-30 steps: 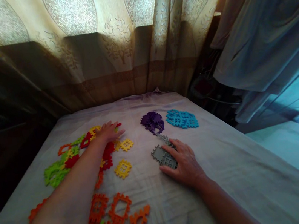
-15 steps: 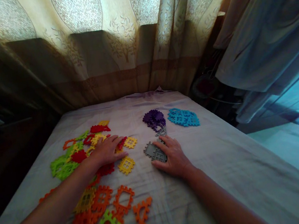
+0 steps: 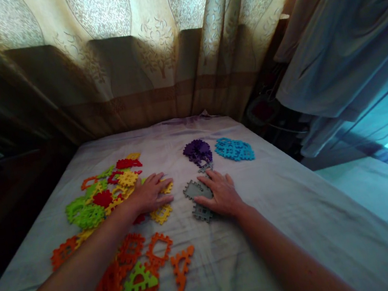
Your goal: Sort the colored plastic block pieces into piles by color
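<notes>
The right hand [image 3: 222, 194] lies flat, fingers spread, on the grey pieces [image 3: 198, 195] just left of it; the left hand [image 3: 151, 194], also flat, presses a yellow piece [image 3: 161, 214] on the bed [image 3: 301, 207].

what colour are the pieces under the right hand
Grey pieces lie under the right hand, best seen in the head view.

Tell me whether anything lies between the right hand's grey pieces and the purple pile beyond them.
Only one small grey piece lies in that gap, just short of the purple pile. The right hand rests flat on the grey pieces; otherwise bare sheet shows there. The left hand is off to the side.
</notes>
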`<act>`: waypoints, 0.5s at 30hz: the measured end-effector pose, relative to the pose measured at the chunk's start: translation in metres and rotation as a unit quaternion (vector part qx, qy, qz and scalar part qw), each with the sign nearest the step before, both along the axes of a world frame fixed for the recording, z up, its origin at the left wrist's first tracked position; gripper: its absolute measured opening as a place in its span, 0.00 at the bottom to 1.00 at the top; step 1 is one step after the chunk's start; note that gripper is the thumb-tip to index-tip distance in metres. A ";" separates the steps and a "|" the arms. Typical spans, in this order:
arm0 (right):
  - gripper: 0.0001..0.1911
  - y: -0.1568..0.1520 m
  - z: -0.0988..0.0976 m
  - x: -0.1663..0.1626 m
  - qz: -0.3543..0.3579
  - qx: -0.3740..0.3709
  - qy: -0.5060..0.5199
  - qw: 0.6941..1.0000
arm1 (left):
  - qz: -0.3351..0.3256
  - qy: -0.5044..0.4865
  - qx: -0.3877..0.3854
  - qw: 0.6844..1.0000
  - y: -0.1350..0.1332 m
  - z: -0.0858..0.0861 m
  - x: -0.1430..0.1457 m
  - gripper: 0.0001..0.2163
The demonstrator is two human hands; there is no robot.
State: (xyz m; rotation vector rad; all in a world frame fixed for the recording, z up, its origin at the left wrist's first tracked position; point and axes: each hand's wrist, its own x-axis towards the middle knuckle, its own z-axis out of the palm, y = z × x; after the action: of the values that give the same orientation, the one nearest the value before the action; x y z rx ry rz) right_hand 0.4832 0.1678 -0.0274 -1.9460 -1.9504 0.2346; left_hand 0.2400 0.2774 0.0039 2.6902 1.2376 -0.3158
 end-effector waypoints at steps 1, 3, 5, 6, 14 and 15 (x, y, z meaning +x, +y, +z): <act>0.36 -0.003 -0.001 0.000 0.005 0.005 -0.001 1.000 | -0.003 -0.003 0.004 1.000 -0.003 -0.001 -0.007 0.32; 0.39 -0.007 -0.003 0.001 0.013 0.012 0.000 1.000 | -0.004 -0.013 0.012 1.000 -0.010 -0.003 -0.019 0.32; 0.40 -0.008 -0.005 0.000 0.024 0.019 0.002 1.000 | 0.003 -0.025 0.025 0.999 -0.016 -0.006 -0.028 0.31; 0.41 -0.007 -0.006 0.000 0.031 0.023 0.005 0.999 | 0.007 -0.032 0.032 0.999 -0.019 -0.008 -0.032 0.31; 0.43 0.003 -0.016 -0.022 0.079 0.052 0.030 0.995 | 0.016 -0.099 0.069 0.993 -0.030 -0.023 -0.041 0.28; 0.42 0.004 -0.018 -0.026 0.080 0.060 0.032 0.994 | 0.020 -0.106 0.070 0.992 -0.030 -0.024 -0.041 0.27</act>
State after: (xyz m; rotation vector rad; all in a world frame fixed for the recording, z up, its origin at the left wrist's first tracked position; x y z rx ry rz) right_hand 0.4567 0.1721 -0.0453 -1.6889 -2.0322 0.2146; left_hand 0.1994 0.2475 -0.0203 2.7226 1.2898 0.0656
